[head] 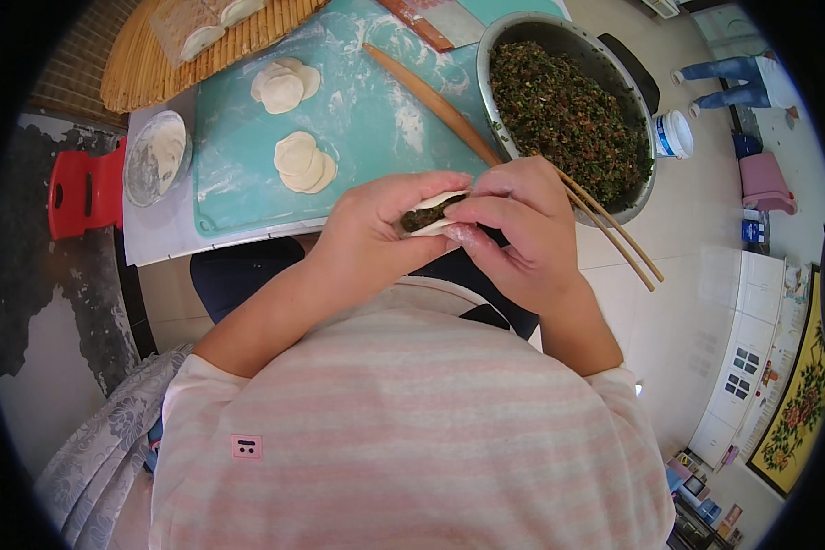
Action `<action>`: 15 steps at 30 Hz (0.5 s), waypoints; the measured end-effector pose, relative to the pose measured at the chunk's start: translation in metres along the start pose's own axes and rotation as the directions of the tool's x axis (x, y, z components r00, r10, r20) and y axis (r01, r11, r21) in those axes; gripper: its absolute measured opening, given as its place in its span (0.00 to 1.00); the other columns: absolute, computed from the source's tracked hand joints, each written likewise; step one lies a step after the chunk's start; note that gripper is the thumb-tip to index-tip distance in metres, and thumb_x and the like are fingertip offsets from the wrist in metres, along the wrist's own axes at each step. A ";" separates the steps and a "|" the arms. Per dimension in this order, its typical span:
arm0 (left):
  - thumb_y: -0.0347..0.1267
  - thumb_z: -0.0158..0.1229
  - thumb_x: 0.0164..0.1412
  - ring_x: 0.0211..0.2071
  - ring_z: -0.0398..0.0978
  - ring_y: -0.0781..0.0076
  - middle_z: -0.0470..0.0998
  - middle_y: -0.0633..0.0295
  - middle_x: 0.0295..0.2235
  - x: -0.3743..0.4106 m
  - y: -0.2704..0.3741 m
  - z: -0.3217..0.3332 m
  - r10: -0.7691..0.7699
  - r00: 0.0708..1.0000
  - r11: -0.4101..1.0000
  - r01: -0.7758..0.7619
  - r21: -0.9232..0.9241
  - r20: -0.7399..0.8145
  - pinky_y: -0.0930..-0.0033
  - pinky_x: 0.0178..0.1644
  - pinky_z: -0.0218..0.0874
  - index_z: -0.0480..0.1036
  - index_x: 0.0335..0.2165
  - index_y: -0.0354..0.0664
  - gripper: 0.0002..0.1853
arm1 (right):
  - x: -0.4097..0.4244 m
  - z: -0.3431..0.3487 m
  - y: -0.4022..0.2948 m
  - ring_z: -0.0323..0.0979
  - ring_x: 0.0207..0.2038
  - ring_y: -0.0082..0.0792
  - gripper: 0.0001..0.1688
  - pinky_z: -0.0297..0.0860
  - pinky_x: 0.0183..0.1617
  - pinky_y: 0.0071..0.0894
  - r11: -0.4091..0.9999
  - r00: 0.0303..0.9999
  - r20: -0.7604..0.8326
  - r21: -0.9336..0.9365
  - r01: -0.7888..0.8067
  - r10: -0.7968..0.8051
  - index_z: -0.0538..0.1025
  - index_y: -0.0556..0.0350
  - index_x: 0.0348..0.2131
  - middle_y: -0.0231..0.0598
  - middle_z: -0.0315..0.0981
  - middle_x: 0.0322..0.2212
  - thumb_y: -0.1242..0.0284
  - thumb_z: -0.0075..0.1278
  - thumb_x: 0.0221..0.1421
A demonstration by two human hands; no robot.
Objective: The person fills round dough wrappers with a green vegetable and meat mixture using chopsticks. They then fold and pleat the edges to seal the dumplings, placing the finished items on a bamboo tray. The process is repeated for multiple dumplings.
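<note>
Between both hands, above the near edge of the table, is a dumpling wrapper (432,203) folded partly around a dark green filling (423,218). My left hand (371,223) cups it from the left, thumb along the near side. With thumb and fingers my right hand (526,227) pinches the wrapper's right end; the filling still shows through the gap. A pair of chopsticks (615,230) sticks out beyond my right hand, their other ends hidden behind it. Two small stacks of round dough wrappers, one farther (285,86) and one nearer (305,163), lie on the floured turquoise mat (240,199).
A large metal basin (485,75) of chopped filling stands at the right. The wooden rolling pin (433,103) lies beside it, near a cleaver (447,20). At left are a bowl of flour (157,158), a round tray (247,38) with dumplings, and a red chair (86,192). A person (742,81) stands far right.
</note>
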State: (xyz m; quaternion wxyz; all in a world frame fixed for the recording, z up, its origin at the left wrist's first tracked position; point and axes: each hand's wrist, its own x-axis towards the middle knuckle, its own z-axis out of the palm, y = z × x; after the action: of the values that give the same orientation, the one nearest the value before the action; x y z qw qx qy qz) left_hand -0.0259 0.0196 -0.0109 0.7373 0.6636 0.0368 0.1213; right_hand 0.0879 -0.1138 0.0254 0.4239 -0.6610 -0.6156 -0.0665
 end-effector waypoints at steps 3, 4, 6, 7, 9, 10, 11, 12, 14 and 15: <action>0.23 0.59 0.47 0.38 0.71 0.77 0.74 0.60 0.38 0.001 0.001 -0.001 0.043 0.999 0.998 -0.044 0.054 0.017 0.76 0.41 0.63 0.69 0.43 0.38 0.21 | 0.000 0.000 0.000 0.65 0.28 0.34 0.14 0.59 0.30 0.31 0.999 0.999 0.023 -0.035 0.024 -0.023 0.74 0.51 0.24 0.32 0.67 0.26 0.79 0.58 0.29; 0.23 0.59 0.47 0.38 0.71 0.76 0.74 0.60 0.38 0.001 0.003 -0.001 0.064 0.998 0.995 -0.066 0.078 0.025 0.76 0.41 0.63 0.69 0.43 0.38 0.21 | 0.000 0.000 0.000 0.65 0.28 0.35 0.14 0.60 0.30 0.31 0.998 0.999 0.023 -0.050 0.031 -0.030 0.74 0.51 0.24 0.32 0.67 0.26 0.78 0.58 0.29; 0.23 0.59 0.47 0.38 0.72 0.75 0.74 0.60 0.38 0.001 0.004 -0.001 0.065 0.997 0.995 -0.067 0.079 0.029 0.76 0.40 0.63 0.69 0.43 0.38 0.21 | 0.000 0.001 -0.002 0.65 0.28 0.35 0.14 0.60 0.30 0.31 0.998 1.000 -0.007 -0.055 0.015 -0.015 0.74 0.51 0.25 0.32 0.66 0.26 0.78 0.58 0.29; 0.23 0.59 0.47 0.38 0.72 0.74 0.74 0.59 0.38 0.000 0.005 0.000 0.045 0.999 0.997 -0.046 0.056 0.024 0.75 0.40 0.63 0.69 0.43 0.38 0.21 | -0.001 0.004 -0.003 0.65 0.28 0.35 0.15 0.60 0.30 0.32 0.999 0.999 -0.036 -0.045 -0.008 0.006 0.74 0.51 0.25 0.32 0.66 0.26 0.78 0.58 0.29; 0.23 0.59 0.47 0.38 0.72 0.73 0.74 0.59 0.38 -0.001 0.005 0.000 0.037 0.999 0.996 -0.040 0.080 0.030 0.75 0.40 0.64 0.69 0.43 0.38 0.21 | -0.001 0.005 -0.004 0.65 0.28 0.35 0.15 0.60 0.30 0.32 0.998 0.998 -0.055 -0.041 -0.037 0.035 0.74 0.51 0.26 0.32 0.66 0.26 0.78 0.58 0.29; 0.23 0.59 0.47 0.38 0.72 0.72 0.74 0.59 0.38 0.000 0.004 -0.001 0.050 0.998 0.990 -0.055 0.127 0.041 0.75 0.40 0.64 0.69 0.44 0.38 0.22 | 0.000 0.004 -0.005 0.64 0.28 0.35 0.15 0.60 0.30 0.32 0.998 0.998 -0.044 -0.048 -0.045 0.042 0.74 0.51 0.25 0.32 0.66 0.26 0.78 0.58 0.29; 0.24 0.59 0.47 0.38 0.72 0.71 0.74 0.59 0.38 0.000 0.004 -0.002 0.062 0.997 0.982 -0.070 0.174 0.053 0.75 0.40 0.64 0.69 0.44 0.38 0.22 | 0.000 0.004 -0.005 0.64 0.29 0.35 0.15 0.60 0.30 0.32 0.997 0.998 -0.034 -0.054 -0.052 0.050 0.74 0.51 0.25 0.32 0.66 0.25 0.78 0.58 0.29; 0.24 0.59 0.47 0.38 0.72 0.70 0.74 0.59 0.38 0.000 0.004 -0.002 0.061 0.997 0.978 -0.070 0.198 0.052 0.75 0.40 0.64 0.68 0.44 0.38 0.22 | -0.001 0.004 -0.004 0.64 0.29 0.35 0.15 0.60 0.31 0.32 0.998 0.999 -0.020 -0.050 -0.039 0.038 0.74 0.51 0.25 0.32 0.66 0.26 0.78 0.58 0.29; 0.24 0.59 0.47 0.37 0.73 0.69 0.74 0.58 0.37 0.000 0.006 -0.002 0.060 0.997 0.967 -0.071 0.245 0.050 0.74 0.40 0.64 0.68 0.44 0.39 0.22 | -0.002 0.004 -0.001 0.64 0.29 0.35 0.14 0.60 0.31 0.31 0.999 1.000 0.007 -0.040 -0.015 0.015 0.74 0.51 0.25 0.32 0.66 0.26 0.78 0.58 0.30; 0.21 0.57 0.46 0.38 0.72 0.72 0.74 0.59 0.38 0.000 0.006 -0.002 0.060 0.996 0.962 -0.074 0.262 0.060 0.75 0.41 0.63 0.68 0.45 0.38 0.23 | -0.002 0.004 -0.001 0.65 0.29 0.35 0.14 0.60 0.31 0.32 0.999 1.000 0.011 -0.044 -0.009 0.009 0.74 0.51 0.25 0.32 0.66 0.26 0.78 0.58 0.30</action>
State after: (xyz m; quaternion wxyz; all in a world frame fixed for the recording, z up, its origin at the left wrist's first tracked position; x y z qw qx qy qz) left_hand -0.0272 0.0218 -0.0055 0.6384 0.7598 0.0112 0.1230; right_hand 0.0851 -0.1125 0.0218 0.4062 -0.6733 -0.6133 -0.0743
